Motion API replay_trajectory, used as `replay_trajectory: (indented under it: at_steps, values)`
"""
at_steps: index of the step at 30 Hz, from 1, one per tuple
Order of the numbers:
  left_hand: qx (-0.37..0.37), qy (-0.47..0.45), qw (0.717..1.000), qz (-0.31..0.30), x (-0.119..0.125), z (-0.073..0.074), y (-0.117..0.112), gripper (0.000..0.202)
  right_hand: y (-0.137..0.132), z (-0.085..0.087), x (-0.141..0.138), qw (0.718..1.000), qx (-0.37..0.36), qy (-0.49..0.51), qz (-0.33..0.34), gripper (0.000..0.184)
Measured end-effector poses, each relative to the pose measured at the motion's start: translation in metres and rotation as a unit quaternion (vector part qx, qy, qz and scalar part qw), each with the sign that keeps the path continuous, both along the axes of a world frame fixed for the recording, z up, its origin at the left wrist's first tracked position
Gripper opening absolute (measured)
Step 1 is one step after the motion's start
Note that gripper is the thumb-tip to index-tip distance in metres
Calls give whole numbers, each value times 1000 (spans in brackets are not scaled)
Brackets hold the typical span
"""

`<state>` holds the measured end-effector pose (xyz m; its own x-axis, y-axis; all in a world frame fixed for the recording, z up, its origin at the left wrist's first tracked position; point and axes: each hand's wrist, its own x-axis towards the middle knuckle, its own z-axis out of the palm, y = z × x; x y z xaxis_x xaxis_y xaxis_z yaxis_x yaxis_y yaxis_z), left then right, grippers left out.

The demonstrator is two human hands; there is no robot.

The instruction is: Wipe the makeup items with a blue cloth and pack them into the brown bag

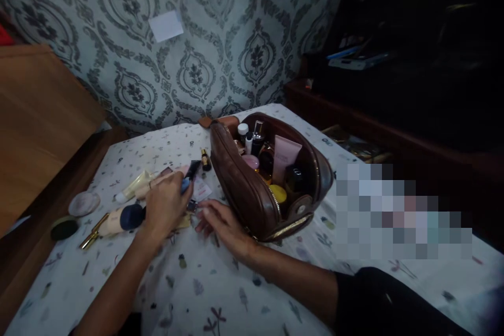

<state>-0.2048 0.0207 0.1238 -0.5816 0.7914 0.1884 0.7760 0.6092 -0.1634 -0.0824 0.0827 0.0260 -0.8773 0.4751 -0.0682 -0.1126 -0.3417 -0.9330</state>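
Observation:
My left hand (167,202) reaches over a cluster of cosmetics, its fingers curled around something I cannot make out; a bit of blue shows at the fingertips. Just beyond it lie a black-capped tube (193,168) and a small dark bottle with a gold cap (205,160). My right hand (222,223) is open and low beside the brown leather toiletry bag (242,184), its fingertips near a small shiny item (192,206). The bag stands unzipped, holding a pink tube (286,155), a yellow-lidded jar (277,193) and several bottles.
Left of my left hand lie a dark-capped beige bottle (114,220), a gold tube (91,236), a cream tube (136,187), a pale round compact (84,203) and a dark round item (64,227). The patterned cloth (220,294) covers the table, against a wallpapered wall (228,52).

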Motion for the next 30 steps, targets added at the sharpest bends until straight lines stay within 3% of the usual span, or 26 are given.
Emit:
replay_trajectory:
  at_steps: [3, 7, 10, 13, 18, 21, 24, 26, 30]
  values:
    - [10, 21, 999, -46, 24, -7, -17, 27, 1, 1, -3, 999, -48, 22, 1, 58]
    - [31, 49, 990, -128, 46, -23, -33, 16, 0, -1, -5, 996, -73, 6, -48, 56]
    - [47, 56, 977, -200, 46, -34, -39, 3, -1, -1, -4, 995, -63, -1, -75, 51]
    - [88, 6, 965, -245, 33, -42, -41, 9, -1, 1, -3, 996, -71, 7, -57, 47]
    - [229, -195, 921, -248, 14, -42, -48, 21, 0, 6, 1, 997, -64, 11, -29, 44]
    - [332, -251, 887, -200, 10, -37, -52, 19, 2, 10, 3, 999, -34, 11, 8, 42]
    - [402, -183, 880, -173, 10, -37, -53, 18, 2, 12, 5, 1000, -12, 7, 23, 40]
    - [389, -134, 883, -226, 12, -42, -50, 21, 2, 12, 5, 1000, -1, 4, 25, 40]
    - [284, -37, 883, -372, 16, -55, -44, 21, 3, 8, 5, 999, 29, -12, 38, 42]
